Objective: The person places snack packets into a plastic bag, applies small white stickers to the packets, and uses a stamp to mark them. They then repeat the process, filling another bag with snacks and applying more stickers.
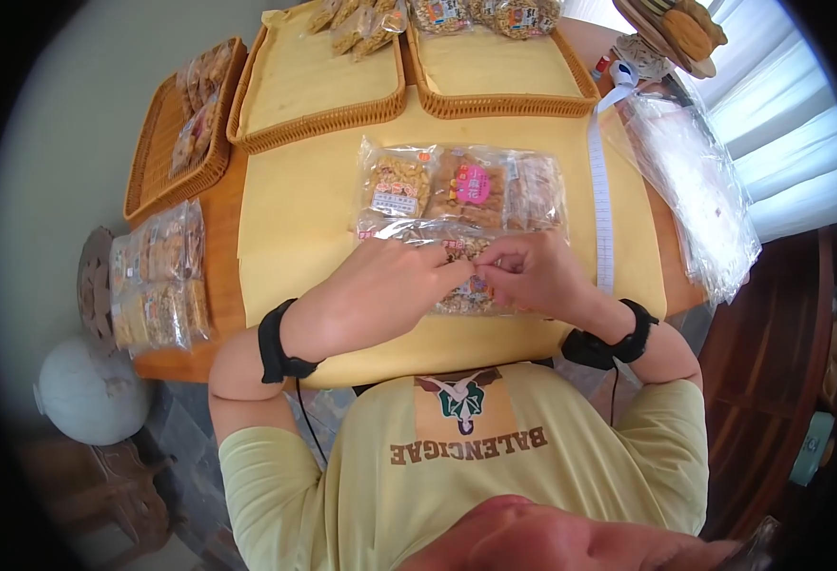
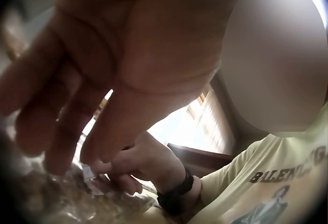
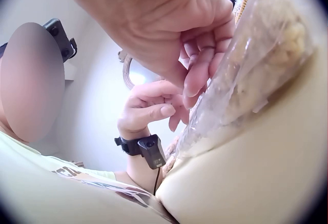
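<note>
On the table in front of me lies a clear plastic bag packed with snack packs. One pack holds a yellow snack; another, with a pink label, holds small fried dough twists. My left hand is over the near part of the bag, its bent fingers reaching toward the right fingertips. Thumb against forefinger, my right hand pinches the bag's film. Seen from the right wrist, the right hand is at the bag's edge, with the left hand beyond it. Whether the left fingertips grip film, I cannot tell.
Two lined wicker trays at the back hold more snack packs; a narrower basket is at the left. Below it lies another filled bag. A measuring tape and a stack of clear bags lie on the right.
</note>
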A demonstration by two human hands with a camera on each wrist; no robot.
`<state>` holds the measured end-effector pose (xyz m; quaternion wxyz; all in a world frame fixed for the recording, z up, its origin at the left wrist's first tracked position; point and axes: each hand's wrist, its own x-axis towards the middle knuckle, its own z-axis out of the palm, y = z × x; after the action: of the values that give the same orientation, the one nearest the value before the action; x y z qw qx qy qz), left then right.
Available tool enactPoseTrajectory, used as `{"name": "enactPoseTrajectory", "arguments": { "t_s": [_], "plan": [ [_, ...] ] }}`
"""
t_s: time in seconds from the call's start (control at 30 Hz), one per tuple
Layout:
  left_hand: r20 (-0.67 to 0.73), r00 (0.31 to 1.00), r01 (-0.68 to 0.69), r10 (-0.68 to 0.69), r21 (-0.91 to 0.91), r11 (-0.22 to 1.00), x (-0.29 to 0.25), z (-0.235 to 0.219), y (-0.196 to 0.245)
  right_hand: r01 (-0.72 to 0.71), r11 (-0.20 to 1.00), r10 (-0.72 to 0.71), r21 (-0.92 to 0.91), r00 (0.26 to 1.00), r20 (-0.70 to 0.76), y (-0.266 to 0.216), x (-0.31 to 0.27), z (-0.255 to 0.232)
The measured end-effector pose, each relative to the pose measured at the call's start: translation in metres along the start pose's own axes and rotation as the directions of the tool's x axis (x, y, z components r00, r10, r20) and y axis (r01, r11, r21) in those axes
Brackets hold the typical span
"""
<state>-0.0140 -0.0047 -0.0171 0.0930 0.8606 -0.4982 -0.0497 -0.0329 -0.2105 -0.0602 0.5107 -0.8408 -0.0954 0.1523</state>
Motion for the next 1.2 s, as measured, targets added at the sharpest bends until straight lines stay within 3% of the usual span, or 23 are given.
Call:
{"name": "enactPoseTrajectory", "arguments": {
  "t_s": [0.13, 0.2, 0.33, 0.4, 0.43, 0.47, 0.5, 0.6, 0.67, 0.77, 0.97, 1.2],
  "plan": [
    [-0.003, 1.000, 0.024, -0.024, 0.014, 1.000, -0.005, -0.008, 0.006, -0.056, 0.998, 0.056, -0.030, 0.998, 0.004, -0.003, 0.000, -0.001],
    [0.003, 0.999, 0.033, -0.033, 0.049, 0.998, -0.007, -0.004, 0.009, 0.153, 0.939, -0.184, -0.307, 0.980, -0.075, 0.000, 0.002, 0.003],
    [-0.039, 0.998, 0.047, -0.043, 0.115, 0.992, -0.006, 0.001, 0.016, 0.223, 0.906, -0.286, -0.359, 0.949, -0.133, 0.006, 0.003, 0.009],
    [-0.056, 0.997, 0.056, -0.050, 0.111, 0.992, -0.007, 0.000, 0.015, 0.154, 0.974, -0.179, -0.166, 0.973, -0.149, 0.009, 0.002, 0.009],
    [-0.118, 0.990, 0.080, -0.073, 0.057, 0.995, -0.007, 0.002, 0.012, 0.154, 0.974, -0.179, -0.164, 0.972, -0.150, 0.006, 0.000, 0.006],
    [-0.177, 0.979, 0.100, -0.098, 0.000, 0.995, -0.007, 0.002, 0.010, 0.072, 0.995, -0.079, -0.074, 0.992, -0.101, 0.001, -0.001, 0.001],
    [-0.176, 0.980, 0.098, -0.096, -0.001, 0.995, -0.008, 0.002, 0.011, -0.018, 1.000, 0.018, 0.012, 0.999, -0.043, -0.003, -0.003, -0.002],
    [-0.125, 0.990, 0.070, -0.068, 0.010, 0.998, -0.013, 0.003, 0.013, -0.104, 0.992, 0.103, 0.068, 0.994, 0.030, -0.004, -0.003, -0.007],
    [-0.011, 0.996, 0.092, -0.092, 0.099, 0.991, -0.015, 0.006, 0.015, -0.128, 0.989, 0.127, 0.074, 0.992, 0.029, -0.005, -0.003, -0.007],
    [0.027, 0.997, 0.075, -0.079, 0.140, 0.987, -0.018, 0.009, 0.014, -0.160, 0.986, 0.157, 0.053, 0.986, 0.052, -0.011, -0.004, -0.009],
    [0.060, 0.996, 0.049, -0.062, 0.199, 0.979, -0.021, 0.009, 0.016, -0.204, 0.979, 0.202, 0.005, 0.974, 0.104, -0.017, -0.002, -0.011],
    [0.066, 0.998, 0.013, -0.023, 0.145, 0.989, -0.022, 0.012, 0.014, -0.271, 0.962, 0.274, -0.042, 0.948, 0.164, -0.020, 0.003, -0.015]
  ]
}}
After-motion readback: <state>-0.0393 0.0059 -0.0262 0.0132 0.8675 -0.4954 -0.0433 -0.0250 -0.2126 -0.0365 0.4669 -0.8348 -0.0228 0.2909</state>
